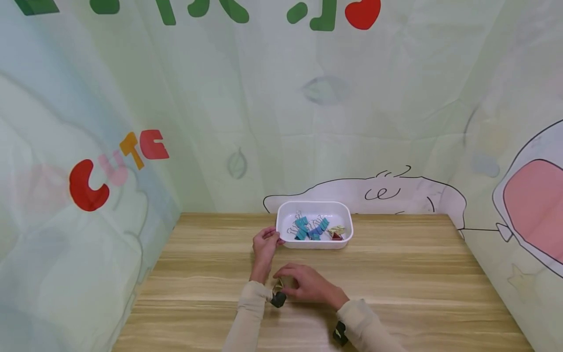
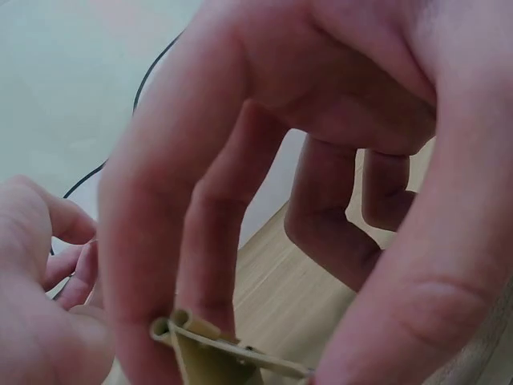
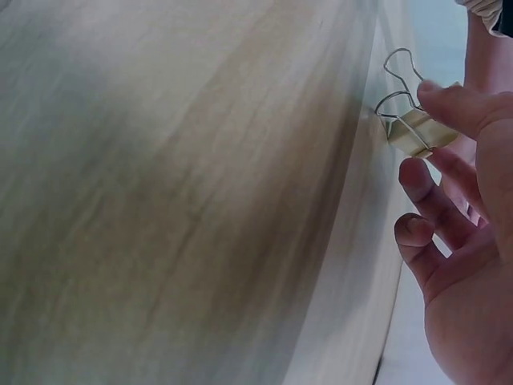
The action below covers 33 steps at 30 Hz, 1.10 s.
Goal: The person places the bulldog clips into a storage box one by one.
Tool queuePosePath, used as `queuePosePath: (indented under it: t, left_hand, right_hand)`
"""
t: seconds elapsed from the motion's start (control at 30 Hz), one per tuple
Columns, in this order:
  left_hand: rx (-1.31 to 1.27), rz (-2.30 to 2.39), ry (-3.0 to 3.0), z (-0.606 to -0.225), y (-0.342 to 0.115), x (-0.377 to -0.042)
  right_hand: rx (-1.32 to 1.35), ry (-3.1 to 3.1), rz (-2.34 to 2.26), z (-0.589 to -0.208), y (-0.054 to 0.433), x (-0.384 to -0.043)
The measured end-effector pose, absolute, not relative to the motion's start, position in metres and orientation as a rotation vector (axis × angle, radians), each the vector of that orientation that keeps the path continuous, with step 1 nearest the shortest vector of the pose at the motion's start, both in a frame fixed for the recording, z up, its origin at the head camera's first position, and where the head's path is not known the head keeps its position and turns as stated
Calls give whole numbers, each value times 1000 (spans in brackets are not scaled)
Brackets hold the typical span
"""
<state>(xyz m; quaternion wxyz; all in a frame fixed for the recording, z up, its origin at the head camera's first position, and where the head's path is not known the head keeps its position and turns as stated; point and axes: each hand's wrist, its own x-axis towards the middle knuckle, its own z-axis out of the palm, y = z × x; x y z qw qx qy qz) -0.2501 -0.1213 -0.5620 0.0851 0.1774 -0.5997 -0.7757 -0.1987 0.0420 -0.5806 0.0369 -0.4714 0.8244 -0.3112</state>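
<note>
A white plastic tray (image 1: 314,244) stands at the back of the table. My left hand (image 1: 264,247) grips its left rim, and part of that hand shows at the left side of the left wrist view. Nearer the front, beside my left wrist, my right hand (image 1: 308,283) holds a gold binder clip (image 3: 421,135) between thumb and fingers. The clip's two wire handles stick out past the fingertips in the right wrist view. Inside the tray lie several teal binder clips (image 1: 301,222), a blue one (image 1: 315,231), a gold one (image 1: 336,229) and a dark red one (image 1: 336,236).
The wood-grain table (image 1: 418,274) extends to both sides of the tray. A printed cloth (image 1: 220,98) hangs behind and at both sides. Black bands (image 1: 278,299) sit on both wrists over light sleeves (image 1: 250,308).
</note>
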Motion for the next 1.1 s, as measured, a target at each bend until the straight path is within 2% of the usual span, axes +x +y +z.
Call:
queuePosePath:
  t: [1.1]
  left_hand:
    - [501,-2313,-1783,-563,-122,-251]
  right_hand:
    - [-1437,2562,-948,-564,54,-207]
